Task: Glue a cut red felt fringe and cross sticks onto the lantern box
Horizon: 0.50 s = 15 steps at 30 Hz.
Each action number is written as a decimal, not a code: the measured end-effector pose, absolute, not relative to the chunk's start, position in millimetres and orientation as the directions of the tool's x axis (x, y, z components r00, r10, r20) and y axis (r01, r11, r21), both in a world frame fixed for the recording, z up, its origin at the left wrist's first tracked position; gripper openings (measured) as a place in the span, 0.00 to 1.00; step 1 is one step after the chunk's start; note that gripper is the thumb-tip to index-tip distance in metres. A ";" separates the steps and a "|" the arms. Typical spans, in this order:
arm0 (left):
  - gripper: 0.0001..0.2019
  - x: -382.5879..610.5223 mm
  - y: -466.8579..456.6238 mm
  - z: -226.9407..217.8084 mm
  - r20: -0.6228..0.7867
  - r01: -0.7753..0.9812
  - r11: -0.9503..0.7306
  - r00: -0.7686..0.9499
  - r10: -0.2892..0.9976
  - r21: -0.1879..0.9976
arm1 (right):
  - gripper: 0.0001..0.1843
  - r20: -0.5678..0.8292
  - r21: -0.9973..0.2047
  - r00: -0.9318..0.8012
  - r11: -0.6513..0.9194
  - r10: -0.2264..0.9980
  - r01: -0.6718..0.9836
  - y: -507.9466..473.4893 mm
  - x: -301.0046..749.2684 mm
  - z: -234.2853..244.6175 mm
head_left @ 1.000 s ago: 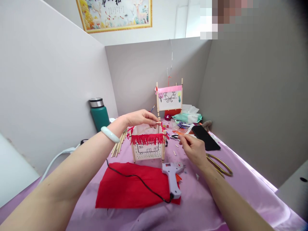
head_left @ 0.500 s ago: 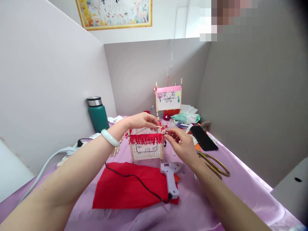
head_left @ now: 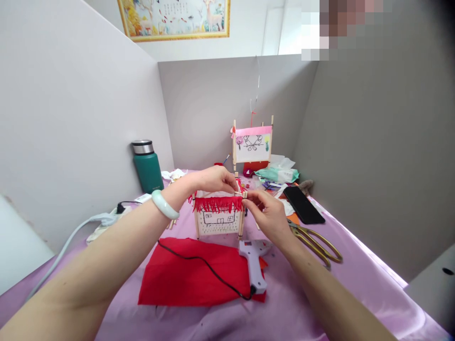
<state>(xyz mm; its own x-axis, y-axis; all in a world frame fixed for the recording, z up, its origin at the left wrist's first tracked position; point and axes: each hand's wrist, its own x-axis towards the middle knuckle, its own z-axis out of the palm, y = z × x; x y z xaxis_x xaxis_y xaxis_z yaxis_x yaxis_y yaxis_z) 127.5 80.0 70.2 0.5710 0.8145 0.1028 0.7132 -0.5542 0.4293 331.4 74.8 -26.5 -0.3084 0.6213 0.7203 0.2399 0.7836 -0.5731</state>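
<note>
A square lantern-like frame of wooden sticks stands on the cloth, with paper sides bearing a house drawing and red fringe along its top edge. My left hand, wearing a pale bangle, reaches over the top. Its fingers pinch a short wooden stick close to the frame's near right corner. At that same corner my right hand has thumb and fingers closed around the top of the post. Its inner fingertips are partly hidden.
A glue gun lies on red cloth in front, its black cord trailing left. Gold-handled scissors and a phone lie right. A green bottle stands left. Another stick lantern stands behind. Grey partitions enclose the table.
My left hand has brought the short stick down and right, from above the frame to its near right corner. My right hand stays at that corner. The camera view has shifted slightly.
</note>
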 end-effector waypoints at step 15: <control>0.09 126.3 84.2 69.7 0.114 0.712 -0.555 0.567 0.816 0.431 | 0.13 0.730 -0.556 -0.251 0.765 0.636 0.324 74.3 318.2 -22.4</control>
